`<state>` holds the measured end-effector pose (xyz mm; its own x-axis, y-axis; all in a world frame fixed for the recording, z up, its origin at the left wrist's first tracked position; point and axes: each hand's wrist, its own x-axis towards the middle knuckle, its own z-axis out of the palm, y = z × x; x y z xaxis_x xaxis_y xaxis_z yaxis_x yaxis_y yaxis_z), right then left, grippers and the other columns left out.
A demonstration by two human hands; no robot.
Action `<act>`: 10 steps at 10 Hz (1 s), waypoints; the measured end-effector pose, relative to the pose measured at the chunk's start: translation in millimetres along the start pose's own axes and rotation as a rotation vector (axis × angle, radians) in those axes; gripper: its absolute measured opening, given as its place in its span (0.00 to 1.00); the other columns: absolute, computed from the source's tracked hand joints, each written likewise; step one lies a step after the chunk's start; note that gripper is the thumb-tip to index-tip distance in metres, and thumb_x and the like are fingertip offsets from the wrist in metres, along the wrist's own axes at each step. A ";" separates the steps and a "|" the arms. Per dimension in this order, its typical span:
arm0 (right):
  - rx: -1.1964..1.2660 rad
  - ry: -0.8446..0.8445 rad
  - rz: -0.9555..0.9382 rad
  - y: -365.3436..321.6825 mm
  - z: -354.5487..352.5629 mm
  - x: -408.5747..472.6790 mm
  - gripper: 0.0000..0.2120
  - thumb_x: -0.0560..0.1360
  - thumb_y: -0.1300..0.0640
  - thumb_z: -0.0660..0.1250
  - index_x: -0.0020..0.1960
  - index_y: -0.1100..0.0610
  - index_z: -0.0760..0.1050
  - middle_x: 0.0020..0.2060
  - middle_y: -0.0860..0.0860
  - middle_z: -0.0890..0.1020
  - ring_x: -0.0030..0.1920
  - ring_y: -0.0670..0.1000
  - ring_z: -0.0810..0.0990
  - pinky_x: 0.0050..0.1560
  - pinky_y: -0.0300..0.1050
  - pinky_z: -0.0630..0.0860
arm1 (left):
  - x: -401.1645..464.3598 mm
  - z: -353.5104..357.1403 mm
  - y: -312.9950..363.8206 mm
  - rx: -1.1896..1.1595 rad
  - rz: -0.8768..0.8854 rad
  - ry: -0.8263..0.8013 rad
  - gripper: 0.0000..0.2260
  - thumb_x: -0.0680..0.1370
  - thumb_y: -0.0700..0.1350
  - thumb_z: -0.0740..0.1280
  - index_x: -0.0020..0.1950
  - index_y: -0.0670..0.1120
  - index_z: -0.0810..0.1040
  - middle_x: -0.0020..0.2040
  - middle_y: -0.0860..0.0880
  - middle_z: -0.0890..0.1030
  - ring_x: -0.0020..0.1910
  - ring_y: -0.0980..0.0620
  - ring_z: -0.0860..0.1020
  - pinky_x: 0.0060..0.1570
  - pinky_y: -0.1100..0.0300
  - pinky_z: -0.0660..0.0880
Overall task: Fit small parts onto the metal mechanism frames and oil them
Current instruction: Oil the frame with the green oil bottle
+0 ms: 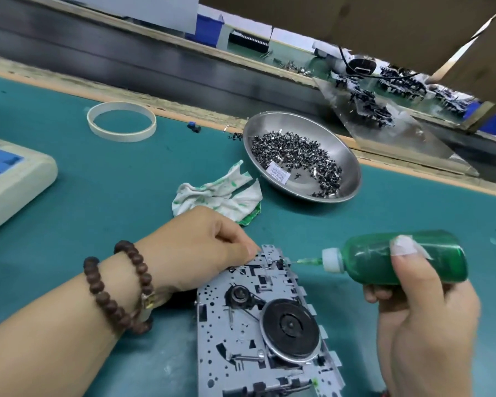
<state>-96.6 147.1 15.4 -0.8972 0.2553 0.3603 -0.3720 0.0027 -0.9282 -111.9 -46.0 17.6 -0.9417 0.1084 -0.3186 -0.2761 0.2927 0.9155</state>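
Note:
A grey metal mechanism frame with a black flywheel and a belt lies on the green mat at the bottom centre. My left hand, a bead bracelet on its wrist, has its fingers curled and pinches the frame's far left corner. My right hand grips a green oil bottle lying sideways. Its needle tip touches a small part at the frame's far edge. A steel bowl of small dark parts sits beyond.
A crumpled white and green rag lies just behind my left hand. A white ring sits far left, a beige device at the left edge. A conveyor belt and a clear tray of dark parts lie beyond the mat.

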 end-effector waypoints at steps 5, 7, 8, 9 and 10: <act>-0.035 -0.018 -0.034 -0.4 2.5 -3.0 0.18 0.60 0.34 0.72 0.39 0.47 0.79 0.29 0.44 0.80 0.27 0.42 0.75 0.25 0.32 0.69 | 0.2 1.0 -1.2 -0.039 -0.010 0.002 0.06 0.72 0.42 0.69 0.37 0.46 0.84 0.36 0.48 0.85 0.36 0.52 0.80 0.46 0.55 0.78; -0.028 -0.013 -0.030 -0.3 1.9 -3.3 0.18 0.60 0.33 0.72 0.39 0.47 0.79 0.29 0.44 0.80 0.27 0.42 0.75 0.25 0.32 0.69 | 0.2 0.9 -1.3 -0.049 -0.013 0.001 0.06 0.72 0.42 0.69 0.36 0.46 0.84 0.35 0.49 0.84 0.33 0.54 0.80 0.43 0.58 0.78; -0.031 -0.018 -0.032 -0.3 1.5 -3.6 0.18 0.60 0.33 0.72 0.39 0.47 0.79 0.29 0.44 0.80 0.27 0.42 0.75 0.25 0.32 0.69 | 0.2 1.2 -1.6 -0.052 -0.014 -0.002 0.07 0.72 0.42 0.69 0.35 0.47 0.84 0.34 0.50 0.84 0.31 0.57 0.79 0.41 0.61 0.78; -0.035 -0.015 -0.043 -0.7 1.8 -4.1 0.17 0.61 0.34 0.72 0.39 0.46 0.79 0.29 0.43 0.80 0.27 0.42 0.75 0.25 0.32 0.69 | 0.2 1.1 -1.5 -0.044 -0.011 0.002 0.07 0.72 0.42 0.69 0.35 0.47 0.84 0.35 0.49 0.84 0.34 0.54 0.80 0.44 0.57 0.78; -0.027 -0.007 -0.051 -0.6 1.3 -4.5 0.08 0.64 0.43 0.71 0.38 0.46 0.79 0.28 0.44 0.80 0.26 0.42 0.74 0.25 0.32 0.69 | -0.2 1.5 -0.7 -0.052 -0.008 0.004 0.08 0.72 0.42 0.70 0.33 0.47 0.83 0.36 0.48 0.84 0.34 0.53 0.79 0.46 0.56 0.78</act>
<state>-92.7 144.7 14.5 -0.8788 0.2476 0.4079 -0.4109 0.0422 -0.9107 -111.2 -44.8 16.6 -0.9402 0.1024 -0.3248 -0.2928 0.2437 0.9246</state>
